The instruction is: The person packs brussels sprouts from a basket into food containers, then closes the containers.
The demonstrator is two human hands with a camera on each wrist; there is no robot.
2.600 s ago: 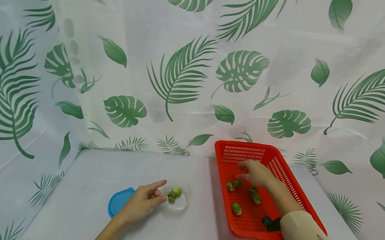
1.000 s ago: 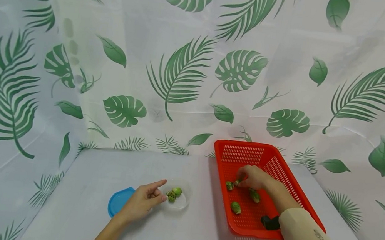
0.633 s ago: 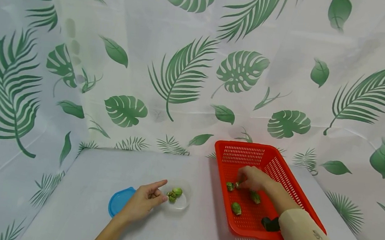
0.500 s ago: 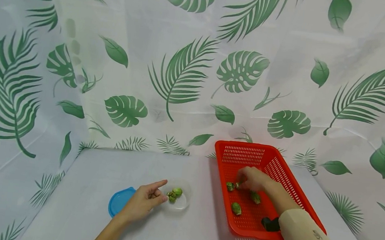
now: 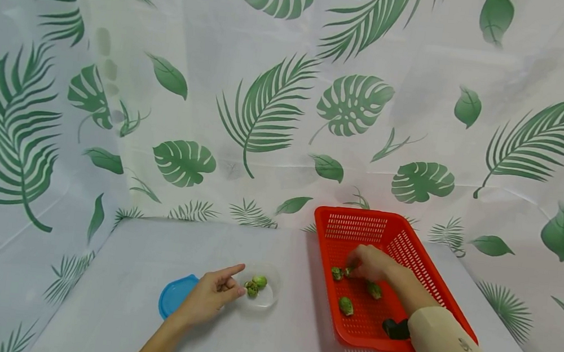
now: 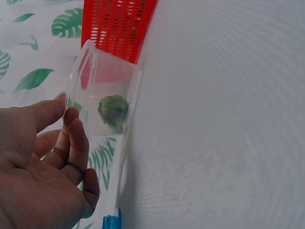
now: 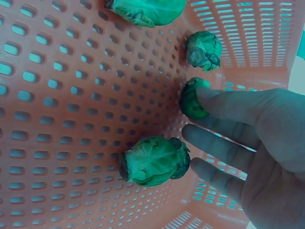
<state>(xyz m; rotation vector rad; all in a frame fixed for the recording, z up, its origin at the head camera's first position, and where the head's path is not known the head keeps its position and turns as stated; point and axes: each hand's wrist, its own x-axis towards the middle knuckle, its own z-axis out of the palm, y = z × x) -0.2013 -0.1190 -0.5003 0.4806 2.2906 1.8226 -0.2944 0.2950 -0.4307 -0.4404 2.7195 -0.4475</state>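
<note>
At the right of the scene, down inside the red basket [image 5: 360, 212], the right hand [image 5: 373, 262] is in action: its thumb and index finger pinch a small green sprout [image 7: 189, 102] low against the basket's mesh, while the remaining fingers spread away from it. Just left of that catch sits a second sprout [image 7: 204, 51]. On the near side lies a third sprout [image 5: 346, 306] on its own, and right by the hand come two more, a larger sprout [image 7: 151, 161] and a darker sprout [image 7: 182, 160] tucked against its end.

Over to the left on the white table [image 5: 162, 249], the left hand [image 5: 209, 296] is at the clear container [image 5: 265, 298], index finger stretched toward the far side, thumb tip on the near side, fingertips at the rim. Whether they pinch that rim or merely rest on it, I cannot tell! Inside the container, two sprouts [image 5: 260, 281] huddle together. Farther left, partly behind the hand, there's the blue lid [image 5: 174, 297] flat on the table.

A beige sleeve [image 5: 454, 345] reaches in from the near right, and on the far side stands the leaf-printed backdrop [image 5: 270, 192].
</note>
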